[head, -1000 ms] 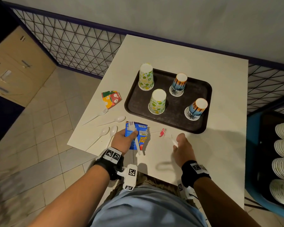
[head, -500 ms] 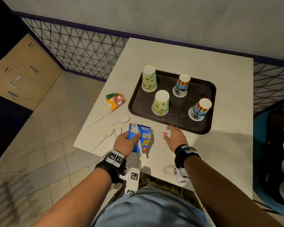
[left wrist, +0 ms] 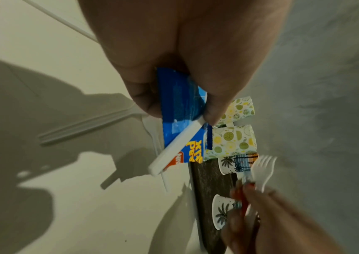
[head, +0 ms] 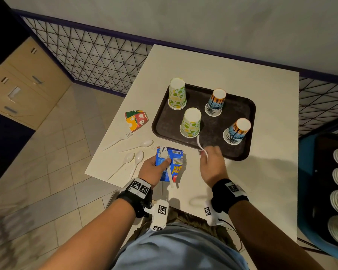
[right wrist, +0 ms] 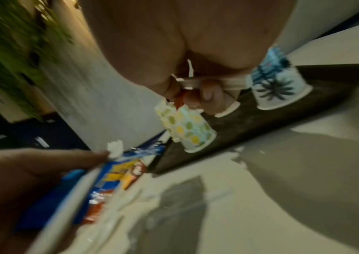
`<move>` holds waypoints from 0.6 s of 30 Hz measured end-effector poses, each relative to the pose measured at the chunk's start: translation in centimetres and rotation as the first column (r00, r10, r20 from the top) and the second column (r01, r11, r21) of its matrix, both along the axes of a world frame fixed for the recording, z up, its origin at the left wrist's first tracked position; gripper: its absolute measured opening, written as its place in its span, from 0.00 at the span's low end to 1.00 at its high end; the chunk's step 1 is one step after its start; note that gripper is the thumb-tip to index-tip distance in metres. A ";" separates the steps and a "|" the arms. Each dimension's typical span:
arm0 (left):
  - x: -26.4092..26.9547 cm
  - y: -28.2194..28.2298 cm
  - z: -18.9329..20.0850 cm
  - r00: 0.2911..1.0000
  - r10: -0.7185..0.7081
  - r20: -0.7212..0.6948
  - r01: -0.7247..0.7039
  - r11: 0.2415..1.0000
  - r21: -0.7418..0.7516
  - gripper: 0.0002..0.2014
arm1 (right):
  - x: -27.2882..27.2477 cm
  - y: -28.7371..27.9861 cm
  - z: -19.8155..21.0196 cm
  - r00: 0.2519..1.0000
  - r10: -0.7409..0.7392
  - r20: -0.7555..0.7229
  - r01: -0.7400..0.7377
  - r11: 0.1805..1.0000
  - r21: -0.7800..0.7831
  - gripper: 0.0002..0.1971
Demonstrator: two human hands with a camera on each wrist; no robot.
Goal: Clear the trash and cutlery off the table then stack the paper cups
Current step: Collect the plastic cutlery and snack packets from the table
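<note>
Your left hand (head: 154,169) clamps blue wrapper (head: 175,162) plus white fork (head: 165,154); right hand (head: 211,164) pinches second fork (left wrist: 263,170), red scrap (left wrist: 242,197).

Blue wrapper (head: 176,162): yellow print, upside down, not fully legible

A tray (head: 248,121) sits on the far right part of the table (head: 261,182), with four upturned paper cups (head: 190,122) on it, two toward its left side and two toward its right. Left of the tray lies a crushed cup (head: 136,120) on its side. Nearer the table's left edge lie a fork (head: 118,140) and three spoons (head: 137,146). At the near edge the left hand (head: 153,171) holds a packet (head: 177,162) with a second fork (head: 165,155) on top. Right of it, the right hand (head: 212,164) holds a third fork (left wrist: 262,169) over the tray's near rim.
</note>
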State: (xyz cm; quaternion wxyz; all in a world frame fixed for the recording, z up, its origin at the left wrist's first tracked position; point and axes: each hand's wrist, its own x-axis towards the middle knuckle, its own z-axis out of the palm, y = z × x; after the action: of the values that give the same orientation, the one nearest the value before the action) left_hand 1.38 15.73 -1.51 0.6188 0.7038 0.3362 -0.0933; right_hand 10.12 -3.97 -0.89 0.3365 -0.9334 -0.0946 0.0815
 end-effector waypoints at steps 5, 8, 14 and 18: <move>0.9 -1.2 0.7 0.998 0.023 0.052 -0.017 0.994 -0.107 0.10 | -0.6 3.9 4.2 0.985 0.150 -0.091 -0.133 0.976 0.172 0.09; 1.3 -1.4 1.5 0.996 0.055 0.069 -0.039 0.975 -0.218 0.08 | -1.2 5.2 5.0 0.971 0.129 -0.200 -0.082 0.971 0.227 0.10; 1.3 -0.8 2.5 0.985 0.164 0.055 -0.123 0.889 -0.442 0.10 | -1.8 6.4 4.5 0.979 0.142 -0.145 -0.110 0.972 0.206 0.05; 1.1 -0.1 1.8 0.987 0.161 0.030 -0.140 0.925 -0.352 0.29 | -2.6 6.8 3.9 0.969 0.233 -0.077 -0.213 0.955 0.207 0.08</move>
State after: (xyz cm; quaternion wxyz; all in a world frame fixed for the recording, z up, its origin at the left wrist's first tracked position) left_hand 2.46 15.58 0.30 0.7485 0.5575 0.3492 -0.0832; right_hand 7.53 2.83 3.03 0.4205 -0.8734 -0.1900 0.1560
